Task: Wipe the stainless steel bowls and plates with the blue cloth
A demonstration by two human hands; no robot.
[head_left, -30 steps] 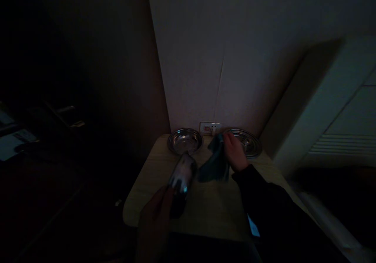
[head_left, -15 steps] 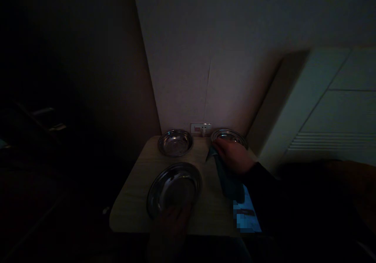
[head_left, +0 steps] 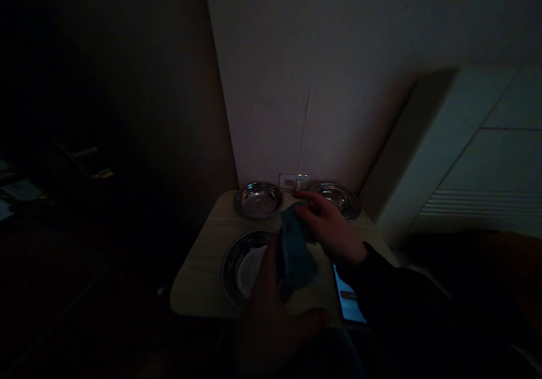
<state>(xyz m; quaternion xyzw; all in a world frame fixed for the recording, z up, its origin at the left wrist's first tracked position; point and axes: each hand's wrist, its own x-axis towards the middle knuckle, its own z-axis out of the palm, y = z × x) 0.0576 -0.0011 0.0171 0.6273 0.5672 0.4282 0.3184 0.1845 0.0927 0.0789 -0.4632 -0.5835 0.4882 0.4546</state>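
A teal cloth (head_left: 298, 257) hangs folded over the small table, pinched near its top by my right hand (head_left: 328, 229), whose index finger is stretched out. My left hand (head_left: 271, 317) is raised on the near side, fingers up along the cloth's left edge and thumb spread apart; whether it touches the cloth is hard to tell in the dim light. Behind my left hand lies a round metal dish (head_left: 232, 274), partly covered by the hand and the cloth.
On the pale wooden table (head_left: 197, 280), a second metal dish (head_left: 258, 201) stands at the back left and stacked-looking metal dishes (head_left: 351, 205) at the back right. A lit screen device (head_left: 350, 305) lies by my right sleeve. A wall socket (head_left: 294, 181) holds a plug.
My left hand has let go of the front dish and risen towards the cloth. My right hand has brought the cloth left and nearer. The view has shifted slightly.
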